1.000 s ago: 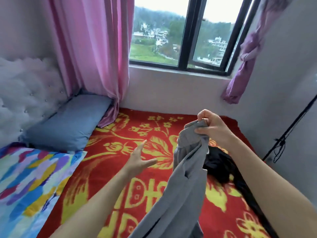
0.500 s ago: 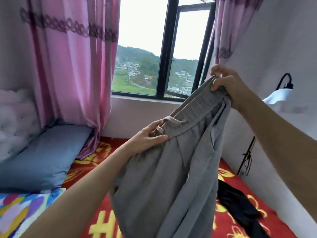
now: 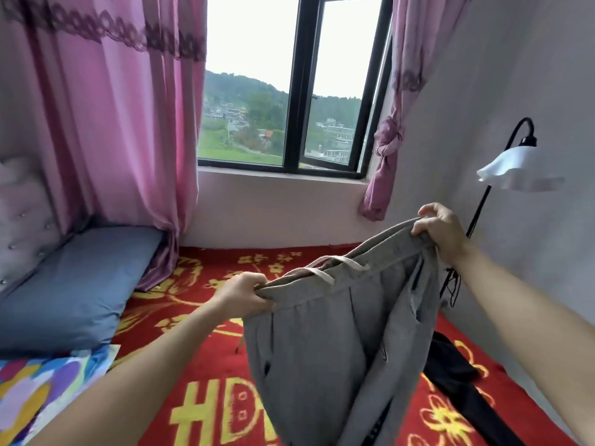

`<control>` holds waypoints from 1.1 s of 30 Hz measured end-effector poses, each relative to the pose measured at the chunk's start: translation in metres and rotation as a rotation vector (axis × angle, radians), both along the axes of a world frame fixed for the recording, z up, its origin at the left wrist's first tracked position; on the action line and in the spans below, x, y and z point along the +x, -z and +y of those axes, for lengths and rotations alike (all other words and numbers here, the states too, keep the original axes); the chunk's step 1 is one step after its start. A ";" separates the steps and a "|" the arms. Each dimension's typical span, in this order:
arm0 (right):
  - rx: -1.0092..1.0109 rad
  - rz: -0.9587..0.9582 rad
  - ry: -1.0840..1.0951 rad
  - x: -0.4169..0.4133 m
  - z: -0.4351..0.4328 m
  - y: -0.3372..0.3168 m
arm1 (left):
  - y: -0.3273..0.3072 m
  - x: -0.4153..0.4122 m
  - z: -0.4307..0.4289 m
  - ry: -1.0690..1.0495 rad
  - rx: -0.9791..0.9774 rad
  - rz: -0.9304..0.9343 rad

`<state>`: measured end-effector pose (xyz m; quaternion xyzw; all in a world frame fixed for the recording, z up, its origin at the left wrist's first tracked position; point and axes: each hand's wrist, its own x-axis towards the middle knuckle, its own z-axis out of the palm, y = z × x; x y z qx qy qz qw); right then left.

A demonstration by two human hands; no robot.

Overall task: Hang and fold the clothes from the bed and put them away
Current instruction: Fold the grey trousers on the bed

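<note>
A pair of grey sweatpants with a pale drawstring hangs in the air over the bed, held by its waistband. My left hand grips the waistband's left end, fingers curled over the fabric. My right hand grips the right end, higher and farther away. The legs drop out of the bottom of the frame. A black garment lies on the red and yellow blanket at the right, partly hidden behind the sweatpants.
A blue pillow and a multicoloured pillow lie at the left by the tufted headboard. Pink curtains flank the window. A black floor lamp with a white shade stands against the right wall.
One second ago only my right hand held the bunched sweatpants. My left hand has since taken the waistband, and both hands have spread it wide; my right hand has come down from its higher position.
</note>
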<state>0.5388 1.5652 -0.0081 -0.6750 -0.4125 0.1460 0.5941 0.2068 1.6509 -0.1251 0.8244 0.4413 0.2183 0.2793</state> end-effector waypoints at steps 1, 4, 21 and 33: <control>-0.022 0.022 -0.001 0.005 0.001 0.014 | 0.000 0.000 0.003 -0.093 0.137 0.079; -0.038 0.099 -0.029 0.015 0.004 0.051 | 0.008 0.005 0.008 -0.224 0.350 0.103; -0.525 -0.213 -0.593 -0.065 0.018 0.223 | 0.088 0.018 -0.034 -0.046 0.633 -0.010; -0.286 0.253 -0.460 -0.119 0.031 0.236 | 0.088 0.012 -0.019 -0.505 0.159 0.048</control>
